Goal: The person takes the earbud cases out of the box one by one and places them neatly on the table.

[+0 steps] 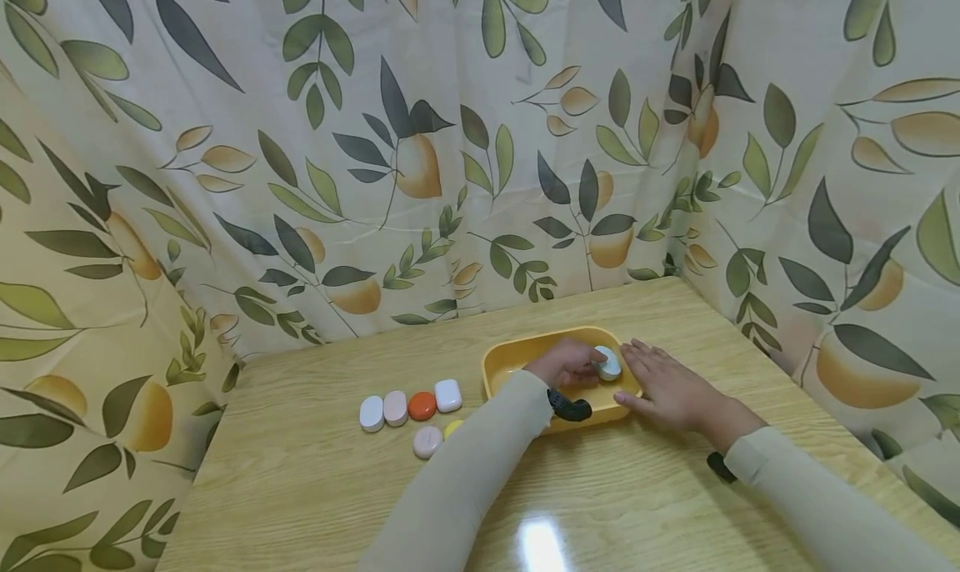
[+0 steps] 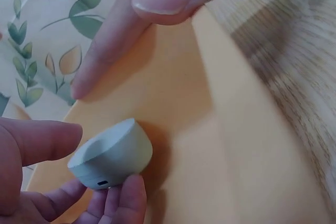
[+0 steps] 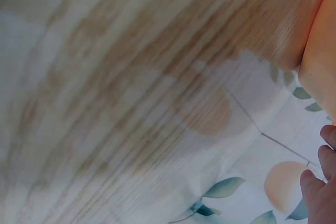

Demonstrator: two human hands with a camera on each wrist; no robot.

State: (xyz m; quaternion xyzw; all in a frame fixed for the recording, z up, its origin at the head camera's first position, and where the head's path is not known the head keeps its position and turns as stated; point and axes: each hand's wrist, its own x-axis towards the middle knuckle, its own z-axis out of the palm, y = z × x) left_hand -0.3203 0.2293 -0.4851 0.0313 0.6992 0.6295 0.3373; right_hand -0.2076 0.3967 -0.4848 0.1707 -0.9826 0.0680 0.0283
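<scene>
Pinching a pale case over the yellow tray, left hand, right hand spread flat on the tray's rim beside it.

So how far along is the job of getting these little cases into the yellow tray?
Just starting, it seems. The left hand holds the pale green case over the yellow tray; its fingers pinch it. The right hand rests flat on the tray's edge. No other case shows in the tray. Six cases sit on the table to its left.
</scene>
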